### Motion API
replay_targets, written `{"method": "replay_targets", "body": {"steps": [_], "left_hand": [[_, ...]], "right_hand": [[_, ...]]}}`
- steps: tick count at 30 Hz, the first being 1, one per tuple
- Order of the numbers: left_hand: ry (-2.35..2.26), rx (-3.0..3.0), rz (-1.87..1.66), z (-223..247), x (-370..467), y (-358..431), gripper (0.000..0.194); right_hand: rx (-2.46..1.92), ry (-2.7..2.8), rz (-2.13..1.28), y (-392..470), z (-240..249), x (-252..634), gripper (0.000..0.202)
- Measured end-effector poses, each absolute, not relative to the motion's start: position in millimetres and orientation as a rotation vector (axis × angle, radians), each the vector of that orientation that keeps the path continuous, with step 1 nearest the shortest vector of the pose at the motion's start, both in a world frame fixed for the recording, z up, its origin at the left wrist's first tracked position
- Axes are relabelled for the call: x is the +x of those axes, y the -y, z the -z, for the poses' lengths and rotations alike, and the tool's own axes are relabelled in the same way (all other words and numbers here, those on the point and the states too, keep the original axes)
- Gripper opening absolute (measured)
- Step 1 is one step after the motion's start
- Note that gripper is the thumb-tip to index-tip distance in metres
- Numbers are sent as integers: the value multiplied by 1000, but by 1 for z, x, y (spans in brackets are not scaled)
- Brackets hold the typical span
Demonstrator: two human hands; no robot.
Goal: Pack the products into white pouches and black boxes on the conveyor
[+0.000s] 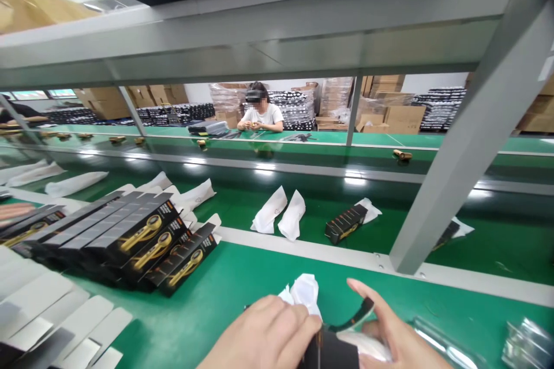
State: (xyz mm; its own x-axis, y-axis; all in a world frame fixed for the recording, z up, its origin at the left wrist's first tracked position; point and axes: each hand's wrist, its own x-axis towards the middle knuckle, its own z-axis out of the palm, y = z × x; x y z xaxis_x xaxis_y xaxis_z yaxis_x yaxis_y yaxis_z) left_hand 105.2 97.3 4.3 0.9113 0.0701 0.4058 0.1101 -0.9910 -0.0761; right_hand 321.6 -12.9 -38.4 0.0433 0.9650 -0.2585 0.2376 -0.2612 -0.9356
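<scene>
Both hands' fingers clamp a black box (333, 351) with white pouch (305, 291) inside

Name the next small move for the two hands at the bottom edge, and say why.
Probably press the white pouch further into the black box. The left hand grips the box from above, the right hand steadies its open flap, and the pouch's end still sticks out above the opening. Filled boxes lie stacked on the green table.

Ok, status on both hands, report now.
Left hand and right hand both on a black box, white pouch poking out at its far end. Stack of black boxes off to the left, not touching.
</scene>
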Motion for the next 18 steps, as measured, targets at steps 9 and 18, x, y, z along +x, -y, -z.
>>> {"method": "replay_targets", "body": {"steps": [9, 18], "left_hand": [[1375, -2823, 809, -16, 111, -270, 44], [1846, -2884, 937, 24, 139, -339, 40]], "right_hand": [[-1917, 1738, -269, -116, 11, 344, 48], [-2058, 1899, -109, -175, 70, 316, 20]]}}
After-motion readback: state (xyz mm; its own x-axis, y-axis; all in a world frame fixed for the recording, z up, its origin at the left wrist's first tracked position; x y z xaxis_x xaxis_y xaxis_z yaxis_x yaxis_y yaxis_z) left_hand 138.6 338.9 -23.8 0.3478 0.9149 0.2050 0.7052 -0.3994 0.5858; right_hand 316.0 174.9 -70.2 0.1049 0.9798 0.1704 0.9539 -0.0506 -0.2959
